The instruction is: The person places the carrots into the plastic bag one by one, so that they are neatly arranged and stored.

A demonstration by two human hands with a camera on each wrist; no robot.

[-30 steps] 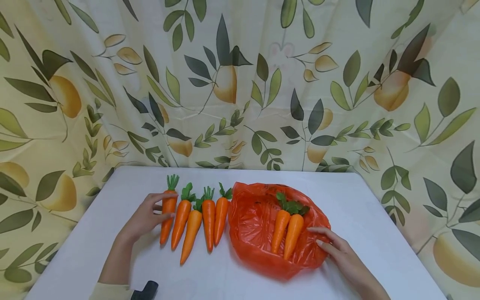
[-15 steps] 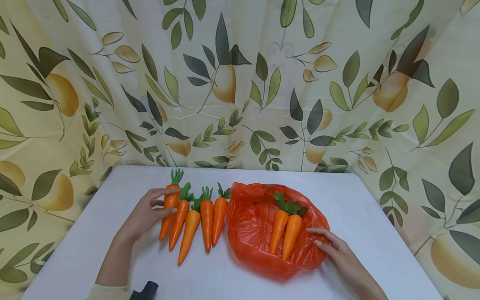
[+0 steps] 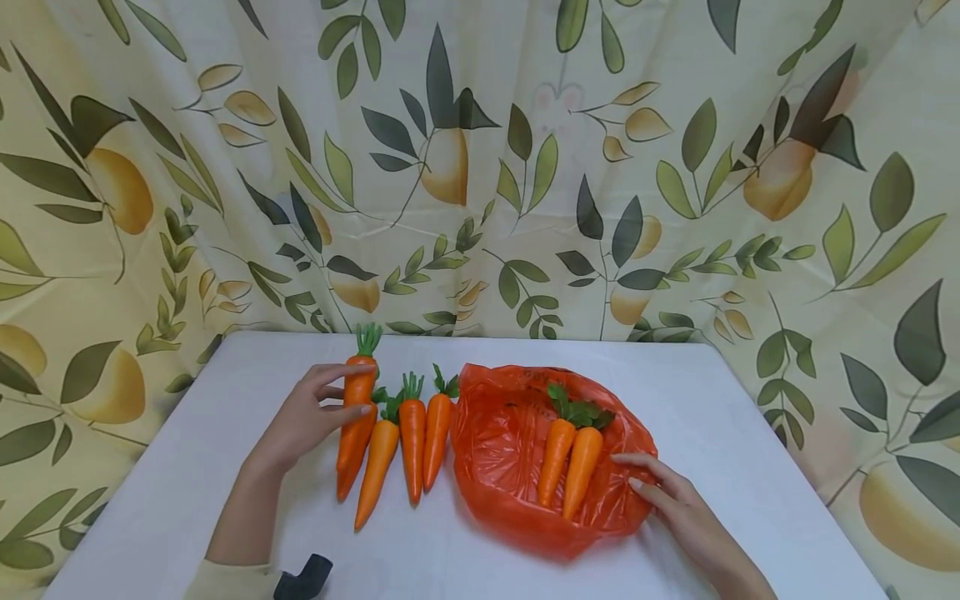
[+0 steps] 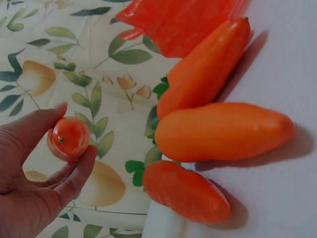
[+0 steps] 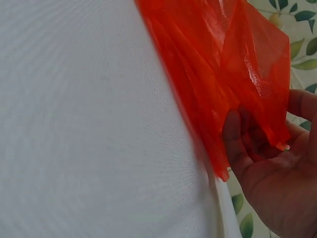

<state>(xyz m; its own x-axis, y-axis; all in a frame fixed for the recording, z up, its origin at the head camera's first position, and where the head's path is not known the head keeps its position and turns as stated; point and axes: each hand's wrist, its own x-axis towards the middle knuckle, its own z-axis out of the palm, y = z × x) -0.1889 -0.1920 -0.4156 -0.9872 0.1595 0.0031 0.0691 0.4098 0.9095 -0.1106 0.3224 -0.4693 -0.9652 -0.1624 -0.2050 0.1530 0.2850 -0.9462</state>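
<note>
My left hand [image 3: 303, 417] pinches an orange carrot [image 3: 355, 429] with a green top between thumb and fingers. The left wrist view shows this carrot [image 4: 70, 136] tip-on, raised over the table. In the head view it overlaps a second carrot, part of a slanted row with a lighter carrot [image 3: 378, 467] and two more, one a darker carrot [image 3: 412, 442] and one a slim carrot [image 3: 437, 437] beside the bag. The red plastic bag [image 3: 495, 458] lies spread open with two carrots [image 3: 582, 471] inside. My right hand [image 3: 684, 510] grips the bag's right edge, thumb and fingers around the film [image 5: 257, 84].
A white-covered table [image 3: 465, 567] carries everything. Behind it hangs a curtain [image 3: 510, 167] printed with leaves and fruit. A dark strap-like device [image 3: 303, 577] sits at my left wrist.
My left hand has lifted the leftmost carrot and carried it rightward and up, so that it now covers its neighbour. The right hand and the bag have stayed nearly still.
</note>
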